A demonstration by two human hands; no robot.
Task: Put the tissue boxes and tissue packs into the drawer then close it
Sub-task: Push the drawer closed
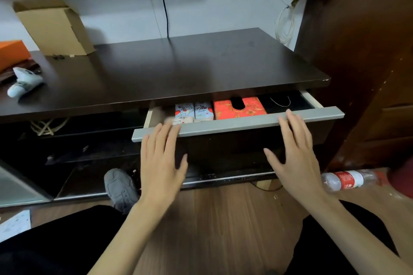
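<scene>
The drawer (237,124) under the dark cabinet top stands a little way out, its grey front rail facing me. Inside lie a red tissue box (240,109) with a dark oval slot and, to its left, two white patterned tissue packs (193,112). My left hand (162,161) has straight fingers, the tips at the left part of the rail. My right hand (295,152) is also flat, fingertips on the right part of the rail. Neither hand holds anything.
On the dark cabinet top (178,69) stand a cardboard box (55,27), an orange box (12,51) and a white remote (24,83) at the left. A plastic bottle (348,179) lies on the wood floor at the right. A brown wardrobe (368,51) stands close on the right.
</scene>
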